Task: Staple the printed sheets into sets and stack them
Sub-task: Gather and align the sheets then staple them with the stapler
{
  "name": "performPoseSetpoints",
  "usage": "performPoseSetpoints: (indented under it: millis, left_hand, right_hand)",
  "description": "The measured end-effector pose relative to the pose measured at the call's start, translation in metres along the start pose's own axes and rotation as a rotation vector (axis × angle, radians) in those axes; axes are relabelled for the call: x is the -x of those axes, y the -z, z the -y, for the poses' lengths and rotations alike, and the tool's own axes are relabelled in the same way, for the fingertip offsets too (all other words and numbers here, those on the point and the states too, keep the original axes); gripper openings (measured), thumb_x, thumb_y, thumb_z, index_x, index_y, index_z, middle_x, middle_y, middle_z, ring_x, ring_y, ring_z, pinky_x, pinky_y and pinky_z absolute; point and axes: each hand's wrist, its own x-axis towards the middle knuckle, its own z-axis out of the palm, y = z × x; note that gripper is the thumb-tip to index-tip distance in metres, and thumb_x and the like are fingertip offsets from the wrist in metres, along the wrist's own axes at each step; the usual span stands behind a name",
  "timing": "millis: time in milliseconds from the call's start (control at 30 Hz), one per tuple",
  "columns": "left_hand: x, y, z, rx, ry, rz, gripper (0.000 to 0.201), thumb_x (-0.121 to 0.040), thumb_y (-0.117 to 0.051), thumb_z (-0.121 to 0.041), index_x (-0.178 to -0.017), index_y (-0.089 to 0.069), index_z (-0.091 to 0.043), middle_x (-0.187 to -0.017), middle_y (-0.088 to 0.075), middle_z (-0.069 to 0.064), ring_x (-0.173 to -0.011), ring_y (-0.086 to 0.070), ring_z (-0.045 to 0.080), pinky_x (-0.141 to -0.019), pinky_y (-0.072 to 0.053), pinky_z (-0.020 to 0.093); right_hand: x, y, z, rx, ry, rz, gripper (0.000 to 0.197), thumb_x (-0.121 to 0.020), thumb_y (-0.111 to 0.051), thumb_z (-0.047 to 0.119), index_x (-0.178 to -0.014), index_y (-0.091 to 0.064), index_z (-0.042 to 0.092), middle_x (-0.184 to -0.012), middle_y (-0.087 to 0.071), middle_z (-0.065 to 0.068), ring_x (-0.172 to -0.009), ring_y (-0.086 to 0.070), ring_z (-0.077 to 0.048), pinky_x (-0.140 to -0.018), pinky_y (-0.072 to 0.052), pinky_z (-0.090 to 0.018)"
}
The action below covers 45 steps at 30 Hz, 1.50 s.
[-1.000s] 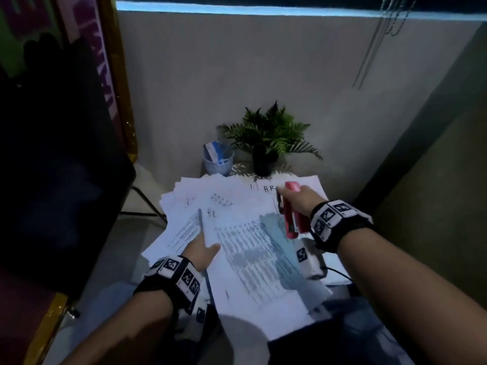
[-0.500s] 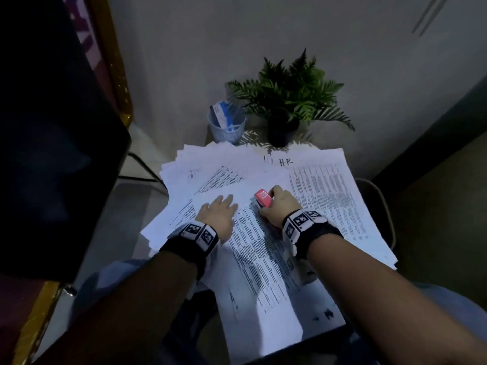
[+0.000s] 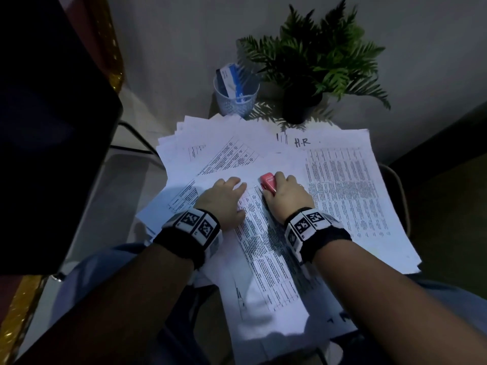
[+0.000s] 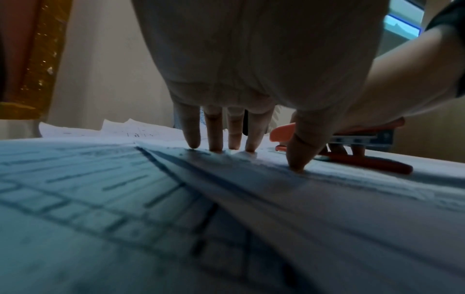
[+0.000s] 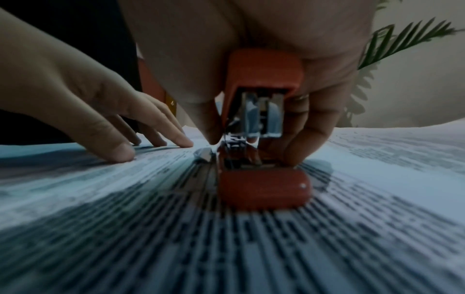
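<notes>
While gripped: one stapler point(image 3: 268, 182), two hands point(image 3: 287, 197).

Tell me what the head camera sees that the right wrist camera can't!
Only the head view shows the blue cup with cards in it, the plant's black pot, the "H.R" note, and both wristbands.

Only the right wrist view shows the stapler's metal insides and a ring on a finger.

Both show the red stapler gripped by the right hand, the left hand pressing flat on the printed sheets, and some green leaves.
</notes>
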Motion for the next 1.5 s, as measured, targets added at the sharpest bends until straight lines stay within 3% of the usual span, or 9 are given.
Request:
performPoseSetpoints:
  millis: [300, 667, 1367, 1500]
  left_hand:
    - [0.003, -0.001, 0.008, 0.05, -0.035, 0.0, 0.065, -0.095, -0.045, -0.045, -0.15, -0.017, -0.025, -0.157, -0.012, -0.011, -0.139, -0.018, 0.018, -0.107, -0.032, 0.038]
    - [0.003, 0.001, 0.008, 0.04, -0.03, 0.01, 0.063, -0.094, -0.046, -0.045, -0.149, -0.02, -0.025, -0.157, -0.014, -0.012, -0.138, -0.019, 0.017, -0.105, -0.034, 0.038]
    - [0.004, 0.007, 0.002, -0.021, -0.019, 0.05, 0.065, -0.094, -0.046, -0.046, -0.149, -0.018, -0.024, -0.157, -0.014, -0.01, -0.137, -0.022, 0.019, -0.105, -0.034, 0.037]
    - [0.003, 0.008, 0.002, -0.029, -0.026, 0.05, 0.066, -0.094, -0.046, -0.046, -0.15, -0.017, -0.024, -0.156, -0.016, -0.009, -0.136, -0.024, 0.02, -0.104, -0.035, 0.037]
  right_hand:
    - [-0.012, -0.005, 0.018, 0.027, 0.043, 0.007, 0.043, -0.096, -0.043, 0.038, -0.132, -0.034, 0.016, -0.123, -0.045, -0.013, -0.111, -0.048, -0.035, -0.079, -0.042, -0.038]
    - [-0.014, -0.01, 0.019, 0.021, 0.068, -0.027, 0.042, -0.096, -0.042, 0.037, -0.131, -0.036, 0.014, -0.121, -0.048, -0.013, -0.107, -0.05, -0.037, -0.07, -0.034, -0.033]
    - [-0.027, 0.002, 0.01, -0.038, 0.11, 0.073, 0.042, -0.094, -0.046, 0.039, -0.125, -0.038, 0.012, -0.105, -0.062, -0.017, -0.095, -0.059, -0.034, -0.069, -0.037, -0.032]
    - [-0.027, 0.007, 0.008, -0.151, 0.057, 0.089, 0.039, -0.096, -0.045, 0.037, -0.122, -0.041, 0.008, -0.106, -0.062, -0.019, -0.095, -0.06, -0.034, -0.07, -0.039, -0.031]
